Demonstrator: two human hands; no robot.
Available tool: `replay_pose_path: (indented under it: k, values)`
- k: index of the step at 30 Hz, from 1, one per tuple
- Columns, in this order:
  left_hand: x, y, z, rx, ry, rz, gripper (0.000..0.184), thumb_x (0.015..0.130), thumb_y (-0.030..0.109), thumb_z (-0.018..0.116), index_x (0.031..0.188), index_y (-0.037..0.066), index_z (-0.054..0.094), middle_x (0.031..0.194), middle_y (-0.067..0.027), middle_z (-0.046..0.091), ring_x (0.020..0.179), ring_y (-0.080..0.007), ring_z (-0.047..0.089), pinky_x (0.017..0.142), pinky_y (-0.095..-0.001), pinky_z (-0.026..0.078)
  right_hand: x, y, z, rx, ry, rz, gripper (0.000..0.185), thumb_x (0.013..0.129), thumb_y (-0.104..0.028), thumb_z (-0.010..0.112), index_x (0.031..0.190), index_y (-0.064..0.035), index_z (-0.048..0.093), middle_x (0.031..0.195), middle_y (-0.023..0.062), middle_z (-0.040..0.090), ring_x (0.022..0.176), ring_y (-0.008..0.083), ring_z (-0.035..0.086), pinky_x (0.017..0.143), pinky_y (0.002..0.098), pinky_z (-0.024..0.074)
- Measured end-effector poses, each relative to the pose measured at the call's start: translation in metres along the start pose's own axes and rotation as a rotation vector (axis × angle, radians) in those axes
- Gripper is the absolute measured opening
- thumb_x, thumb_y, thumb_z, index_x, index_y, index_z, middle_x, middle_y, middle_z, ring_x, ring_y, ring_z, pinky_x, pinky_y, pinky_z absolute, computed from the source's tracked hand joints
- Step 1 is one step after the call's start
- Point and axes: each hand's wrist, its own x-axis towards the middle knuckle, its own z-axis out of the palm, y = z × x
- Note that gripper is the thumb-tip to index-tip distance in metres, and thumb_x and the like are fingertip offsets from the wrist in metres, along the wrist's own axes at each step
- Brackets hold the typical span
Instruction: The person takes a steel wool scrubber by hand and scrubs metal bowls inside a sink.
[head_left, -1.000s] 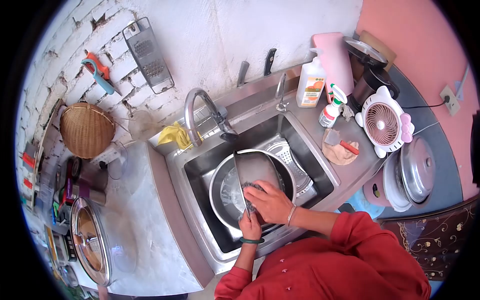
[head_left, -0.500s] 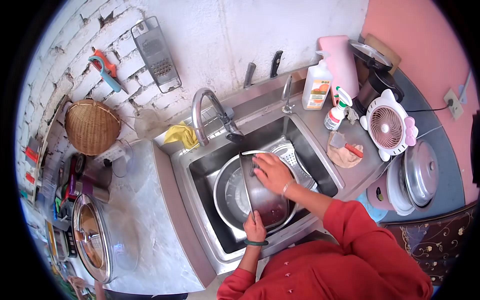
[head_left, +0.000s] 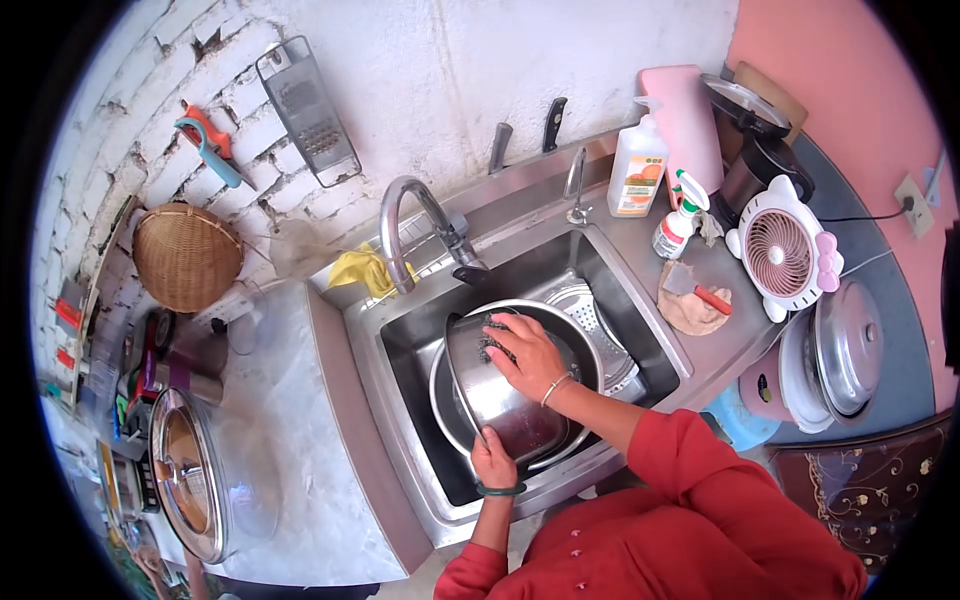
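Observation:
A steel pot [head_left: 505, 392] is tilted on its side over a larger steel basin [head_left: 437, 385] in the sink [head_left: 405, 345]. My left hand [head_left: 493, 462], with a green bangle at the wrist, grips the pot's rim at its near edge. Under the fingers of my right hand [head_left: 530, 360] is a dark, wiry scouring pad [head_left: 494, 340], pressed on the pot's outer side. A perforated steel tray [head_left: 590, 320] lies in the sink at the right of the basin. The faucet [head_left: 395, 235] stands behind the pot, its spout over the sink.
A yellow cloth [head_left: 362, 270] lies left of the faucet. Right of the sink are a large bottle [head_left: 638, 170], a spray bottle [head_left: 675, 228], a scraper [head_left: 698, 290] on a cloth, a fan [head_left: 778, 250] and a lidded pot [head_left: 845, 345]. A glass lid [head_left: 185, 475] is at the left.
The pot has turned and tipped so that more of its outer side shows. My right hand has moved over that surface with the pad. My left hand has shifted slightly left.

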Motion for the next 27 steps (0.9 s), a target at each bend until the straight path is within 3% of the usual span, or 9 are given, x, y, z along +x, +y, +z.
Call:
replay_pose_path:
  k: [3, 7, 9, 11, 13, 17, 22, 25, 27]
  values:
    - [0.001, -0.019, -0.004, -0.093, 0.079, -0.046, 0.035, 0.097, 0.024, 0.038, 0.074, 0.001, 0.051, 0.06, 0.0018, 0.045, 0.058, -0.0072, 0.036, 0.05, -0.0264, 0.034, -0.017, -0.019, -0.004, 0.064, 0.002, 0.048, 0.033, 0.08, -0.019, 0.059, 0.111, -0.0072, 0.057, 0.121, 0.0104, 0.049, 0.114, 0.0341, 0.042, 0.096, 0.0418, 0.0356]
    - [0.001, -0.007, -0.013, -0.175, 0.071, -0.081, 0.037, 0.097, 0.027, 0.037, 0.086, -0.002, 0.057, 0.071, -0.0035, 0.057, 0.064, -0.0087, 0.047, 0.056, -0.0266, 0.041, -0.085, -0.045, -0.014, -0.086, -0.129, -0.185, 0.036, 0.077, -0.019, 0.06, 0.112, -0.0113, 0.058, 0.124, 0.0081, 0.047, 0.117, 0.0322, 0.04, 0.099, 0.0448, 0.032]
    - [0.002, -0.007, -0.012, -0.109, 0.083, -0.059, 0.037, 0.097, 0.027, 0.037, 0.081, -0.001, 0.056, 0.068, -0.0015, 0.054, 0.063, -0.0078, 0.045, 0.054, -0.0266, 0.039, -0.078, -0.046, -0.011, -0.147, -0.164, -0.288, 0.037, 0.077, -0.019, 0.061, 0.113, -0.0126, 0.058, 0.124, 0.0074, 0.047, 0.117, 0.0313, 0.04, 0.099, 0.0457, 0.0313]
    - [0.001, -0.025, -0.014, -0.036, 0.037, -0.031, 0.038, 0.097, 0.027, 0.038, 0.073, 0.0, 0.051, 0.063, 0.0024, 0.046, 0.059, -0.0067, 0.037, 0.05, -0.026, 0.033, -0.031, -0.036, -0.011, -0.106, -0.093, -0.124, 0.037, 0.079, -0.017, 0.058, 0.115, -0.0113, 0.057, 0.124, 0.0091, 0.047, 0.116, 0.03, 0.042, 0.098, 0.0426, 0.0331]
    - [0.001, -0.013, -0.009, -0.057, 0.076, -0.032, 0.038, 0.097, 0.028, 0.038, 0.072, 0.001, 0.049, 0.062, 0.0033, 0.043, 0.059, -0.0065, 0.035, 0.05, -0.0258, 0.031, 0.004, 0.003, 0.02, 0.153, 0.011, 0.096, 0.035, 0.082, -0.016, 0.056, 0.116, -0.0097, 0.056, 0.124, 0.0113, 0.047, 0.114, 0.0307, 0.044, 0.096, 0.0394, 0.035]
    - [0.002, -0.006, -0.013, -0.068, 0.162, -0.063, 0.039, 0.097, 0.028, 0.038, 0.071, 0.001, 0.047, 0.061, 0.004, 0.04, 0.058, -0.0066, 0.032, 0.049, -0.0259, 0.029, -0.007, -0.002, 0.019, 0.318, -0.021, 0.195, 0.034, 0.086, -0.018, 0.052, 0.119, -0.0089, 0.054, 0.126, 0.0153, 0.045, 0.114, 0.0339, 0.044, 0.097, 0.0391, 0.0347]
    - [0.001, -0.012, -0.025, -0.112, 0.159, -0.155, 0.038, 0.097, 0.027, 0.038, 0.089, -0.004, 0.057, 0.075, -0.0039, 0.056, 0.068, -0.0086, 0.048, 0.062, -0.0259, 0.042, -0.093, -0.02, -0.006, 0.227, -0.041, 0.069, 0.041, 0.086, -0.018, 0.052, 0.126, -0.0092, 0.048, 0.134, 0.0174, 0.038, 0.12, 0.0349, 0.04, 0.101, 0.0398, 0.0308]
    - [0.005, -0.012, -0.02, -0.191, 0.233, -0.079, 0.039, 0.097, 0.028, 0.039, 0.082, -0.003, 0.056, 0.067, -0.0021, 0.055, 0.063, -0.0084, 0.045, 0.057, -0.0274, 0.04, -0.047, -0.01, -0.004, 0.291, -0.102, 0.046, 0.041, 0.087, -0.018, 0.051, 0.127, -0.0096, 0.048, 0.134, 0.0178, 0.038, 0.121, 0.035, 0.04, 0.101, 0.0396, 0.0316]
    - [0.004, -0.018, -0.023, -0.16, 0.217, -0.105, 0.039, 0.097, 0.028, 0.038, 0.079, -0.003, 0.055, 0.065, -0.0007, 0.053, 0.062, -0.0079, 0.043, 0.056, -0.0269, 0.039, -0.009, 0.011, 0.021, 0.434, -0.128, 0.238, 0.037, 0.088, -0.022, 0.05, 0.124, -0.0105, 0.05, 0.131, 0.0194, 0.041, 0.119, 0.0334, 0.043, 0.099, 0.0358, 0.0344]
